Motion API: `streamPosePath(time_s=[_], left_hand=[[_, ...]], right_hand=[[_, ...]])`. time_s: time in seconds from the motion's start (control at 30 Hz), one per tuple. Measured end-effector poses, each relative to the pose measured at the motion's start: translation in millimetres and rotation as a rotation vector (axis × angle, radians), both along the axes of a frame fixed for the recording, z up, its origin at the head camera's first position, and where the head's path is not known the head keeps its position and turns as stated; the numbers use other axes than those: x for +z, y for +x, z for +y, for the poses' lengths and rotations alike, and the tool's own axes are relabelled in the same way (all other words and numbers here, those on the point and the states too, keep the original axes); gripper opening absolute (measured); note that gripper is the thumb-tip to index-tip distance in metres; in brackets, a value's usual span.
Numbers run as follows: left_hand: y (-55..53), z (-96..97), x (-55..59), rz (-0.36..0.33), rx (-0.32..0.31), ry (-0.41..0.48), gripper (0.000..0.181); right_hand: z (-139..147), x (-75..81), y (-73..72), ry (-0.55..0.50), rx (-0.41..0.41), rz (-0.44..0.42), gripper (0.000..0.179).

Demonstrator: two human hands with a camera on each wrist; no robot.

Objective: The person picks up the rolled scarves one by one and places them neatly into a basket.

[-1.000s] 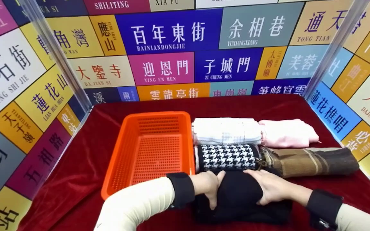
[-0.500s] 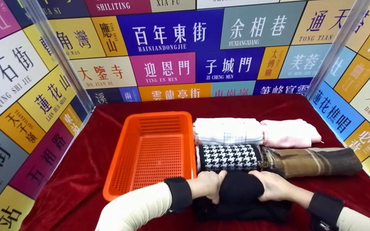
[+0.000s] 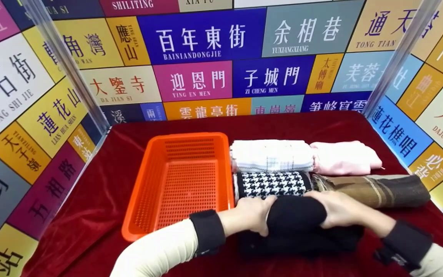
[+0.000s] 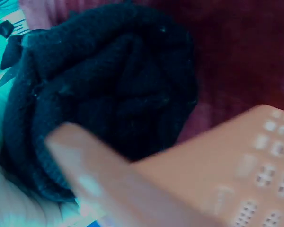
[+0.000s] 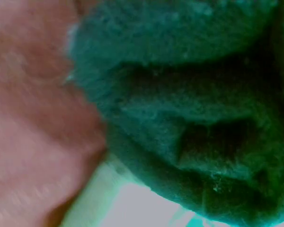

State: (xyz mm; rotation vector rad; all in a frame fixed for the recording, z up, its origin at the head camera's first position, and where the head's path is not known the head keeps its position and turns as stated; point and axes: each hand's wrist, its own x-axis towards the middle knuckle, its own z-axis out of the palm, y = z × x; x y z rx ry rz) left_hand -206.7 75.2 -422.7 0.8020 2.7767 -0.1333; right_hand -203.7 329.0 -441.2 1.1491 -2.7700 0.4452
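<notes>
A black cloth roll (image 3: 296, 215) lies at the front of the table, gripped at both ends. My left hand (image 3: 251, 215) holds its left end and my right hand (image 3: 338, 209) holds the right. Below the roll, a darker black mass spreads toward the front; whether it is the same cloth I cannot tell. In the left wrist view the coiled end of the black roll (image 4: 99, 90) shows, with part of my left hand (image 4: 9, 198) around it. Close up, the right wrist view has the folded layers of the roll's other end (image 5: 180, 109).
An orange perforated basket (image 3: 187, 184) stands left of the roll. Behind the roll lie a houndstooth roll (image 3: 273, 184) and a brown plaid roll (image 3: 375, 190). Farther back are a white roll (image 3: 271, 156) and a pink one (image 3: 344, 157). Red velvet (image 3: 102, 184) covers the table.
Both hands and the black roll have shifted to the right and slightly away from me. The roll overlaps more of the houndstooth roll's front edge. The basket and the other rolls stay put.
</notes>
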Motion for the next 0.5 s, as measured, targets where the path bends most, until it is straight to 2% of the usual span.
streamPosePath(time_s=[0.17, 0.27, 0.33, 0.43, 0.5], left_hand=[[-0.7, 8.8, 22.4, -0.007, -0.006, 0.079, 0.094], [-4.1, 12.1, 39.8, 0.016, -0.035, 0.121, 0.094], [-6.7, 11.6, 53.6, 0.055, -0.067, 0.141, 0.093], [-11.5, 6.5, 76.8, 0.102, -0.103, 0.178, 0.091], [-15.2, 0.4, 93.5, 0.099, -0.125, 0.227, 0.089]], right_hand=[[11.3, 31.2, 3.3, 0.017, 0.0, 0.057, 0.063], [16.5, 51.1, 3.7, 0.021, -0.013, 0.08, 0.062], [18.2, 65.2, 4.3, 0.023, -0.03, 0.121, 0.064], [16.6, 88.0, 1.5, -0.013, -0.007, 0.204, 0.068], [11.1, 104.8, -2.6, -0.026, 0.001, 0.237, 0.074]])
